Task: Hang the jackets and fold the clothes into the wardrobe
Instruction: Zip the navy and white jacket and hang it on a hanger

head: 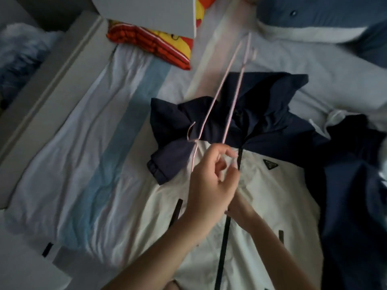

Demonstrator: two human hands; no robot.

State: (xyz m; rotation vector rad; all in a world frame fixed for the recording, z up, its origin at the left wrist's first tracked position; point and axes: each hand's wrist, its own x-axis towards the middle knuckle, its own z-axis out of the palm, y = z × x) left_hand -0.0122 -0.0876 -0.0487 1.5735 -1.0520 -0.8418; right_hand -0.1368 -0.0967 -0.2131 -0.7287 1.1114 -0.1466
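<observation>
A white and navy jacket (pixel 261 195) lies front up on the bed, its dark zipper running down the middle and its navy hood toward the pillows. My left hand (pixel 211 178) is raised over the jacket's chest and holds a thin pink wire hanger (pixel 217 95). The hanger's hook curls just left of my fingers, and its long wires stretch away over the hood. Lower down, my right hand (pixel 240 212) lies on the jacket beside the zipper. My left hand partly covers it, so its fingers are hidden.
The striped white and light-blue sheet (pixel 94 153) covers the bed. An orange and yellow cloth (pixel 159 47) lies near a white panel (pixel 146 13) at the top. Blue pillows (pixel 318 17) sit top right, a dark navy garment (pixel 356 181) at right, the grey bed frame (pixel 52 80) at left.
</observation>
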